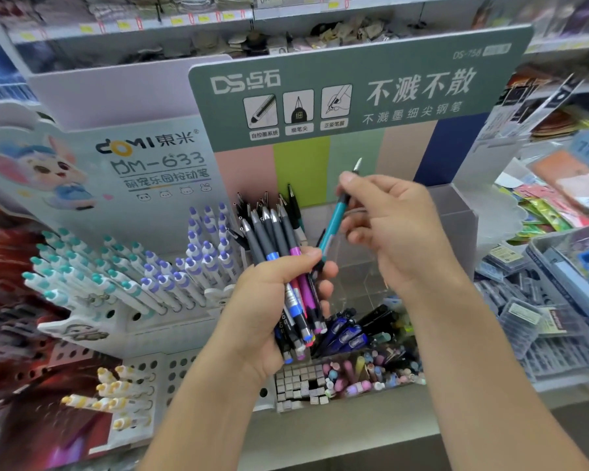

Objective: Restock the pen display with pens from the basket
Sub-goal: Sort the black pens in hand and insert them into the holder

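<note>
Left hand, frame centre: fingers curled round bundle of pens. Right hand, just right: pinching single teal pen, tilted, before green DS pen display.

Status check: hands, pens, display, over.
Left hand grips pen bundle. Right hand pinches teal pen above the clear display bin. Nothing blocking the bin.

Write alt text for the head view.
The left hand grips a bundle of pens while the right hand pinches a single teal pen above a clear display bin, before a green DS display card.
</note>
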Tool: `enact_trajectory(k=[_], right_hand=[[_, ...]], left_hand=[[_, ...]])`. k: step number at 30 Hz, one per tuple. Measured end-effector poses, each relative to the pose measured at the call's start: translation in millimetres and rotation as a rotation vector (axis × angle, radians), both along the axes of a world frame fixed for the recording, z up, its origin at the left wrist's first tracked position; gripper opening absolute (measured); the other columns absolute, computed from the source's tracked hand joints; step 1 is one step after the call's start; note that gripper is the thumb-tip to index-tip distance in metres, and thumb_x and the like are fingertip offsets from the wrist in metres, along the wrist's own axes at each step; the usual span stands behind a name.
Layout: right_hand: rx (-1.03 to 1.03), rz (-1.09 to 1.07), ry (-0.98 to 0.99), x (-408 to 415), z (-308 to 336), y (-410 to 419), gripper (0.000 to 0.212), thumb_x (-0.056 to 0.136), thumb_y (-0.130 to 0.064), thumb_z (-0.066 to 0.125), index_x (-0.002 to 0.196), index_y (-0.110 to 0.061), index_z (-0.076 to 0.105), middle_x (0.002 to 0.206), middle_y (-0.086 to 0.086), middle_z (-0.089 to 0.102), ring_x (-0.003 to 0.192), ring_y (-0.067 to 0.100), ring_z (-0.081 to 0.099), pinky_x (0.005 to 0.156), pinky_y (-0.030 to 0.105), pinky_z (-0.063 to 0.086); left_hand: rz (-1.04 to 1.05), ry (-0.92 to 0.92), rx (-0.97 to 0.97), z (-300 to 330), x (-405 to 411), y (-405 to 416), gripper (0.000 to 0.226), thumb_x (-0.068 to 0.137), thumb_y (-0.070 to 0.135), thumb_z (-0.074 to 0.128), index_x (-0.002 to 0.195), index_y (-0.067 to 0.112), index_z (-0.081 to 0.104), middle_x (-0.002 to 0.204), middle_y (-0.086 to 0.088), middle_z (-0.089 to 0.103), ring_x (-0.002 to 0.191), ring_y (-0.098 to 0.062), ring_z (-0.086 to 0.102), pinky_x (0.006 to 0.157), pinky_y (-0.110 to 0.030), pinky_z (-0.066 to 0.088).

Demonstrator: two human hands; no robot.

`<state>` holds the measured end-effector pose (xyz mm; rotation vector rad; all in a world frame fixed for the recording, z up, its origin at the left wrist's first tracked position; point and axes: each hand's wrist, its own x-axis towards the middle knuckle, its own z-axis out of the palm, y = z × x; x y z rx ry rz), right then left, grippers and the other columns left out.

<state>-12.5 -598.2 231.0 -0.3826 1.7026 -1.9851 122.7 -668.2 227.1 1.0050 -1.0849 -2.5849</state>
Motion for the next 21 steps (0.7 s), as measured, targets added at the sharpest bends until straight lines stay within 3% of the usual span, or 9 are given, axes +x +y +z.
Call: enact_trajectory(k=[3, 6, 10, 14, 21], right_hand=[[-0.065, -0.11, 0.207, -14, 4, 2, 0.018, 0.099, -0.015, 0.064, 0.084, -0.006, 0.069, 0.067, 0.002, 0.064, 0.052, 0.013, 0.059, 0.047, 0.021, 0.052], [0.128, -0.094, 0.571, -25, -2, -8, 0.013, 0.096, -0.013, 0.066, 0.085, -0.01, 0.073, 0.074, 0.004, 0.071, 0.063, 0.019, 0.069, 0.058, 0.034, 0.061], [0.383, 0.022, 0.836, -28, -18, -29, 0.006, 0.087, -0.009, 0.075, 0.092, -0.011, 0.075, 0.074, -0.008, 0.067, 0.065, 0.006, 0.062, 0.069, 0.025, 0.053], [0.5, 0.054, 0.838, -25, -31, -42, 0.014, 0.08, -0.009, 0.082, 0.092, -0.011, 0.075, 0.076, -0.003, 0.068, 0.073, 0.016, 0.067, 0.074, 0.029, 0.055], [0.482, -0.004, 0.805, -22, -39, -48, 0.01, 0.076, -0.024, 0.086, 0.079, -0.017, 0.08, 0.068, -0.007, 0.07, 0.064, 0.013, 0.065, 0.067, 0.032, 0.055]], left_hand=[[0.006, 0.014, 0.005, -7, 7, -2, 0.003, 0.075, 0.01, 0.069, 0.075, 0.012, 0.068, 0.068, -0.004, 0.061, 0.05, -0.013, 0.055, 0.045, -0.024, 0.05], [0.022, 0.026, 0.017, -11, 11, -3, 0.006, 0.075, 0.01, 0.07, 0.073, 0.013, 0.066, 0.066, -0.003, 0.056, 0.051, -0.013, 0.052, 0.045, -0.025, 0.048], [0.042, 0.019, 0.012, -12, 13, -2, 0.023, 0.086, 0.007, 0.067, 0.065, 0.016, 0.068, 0.065, -0.003, 0.054, 0.05, -0.013, 0.051, 0.045, -0.025, 0.047], [0.049, 0.034, 0.014, -11, 17, -2, 0.03, 0.088, 0.008, 0.067, 0.06, 0.018, 0.07, 0.064, -0.002, 0.053, 0.05, -0.013, 0.051, 0.045, -0.025, 0.047], [0.045, 0.04, -0.004, -7, 19, -6, 0.012, 0.085, 0.01, 0.07, 0.075, 0.014, 0.065, 0.065, -0.003, 0.053, 0.05, -0.014, 0.052, 0.046, -0.026, 0.048]])
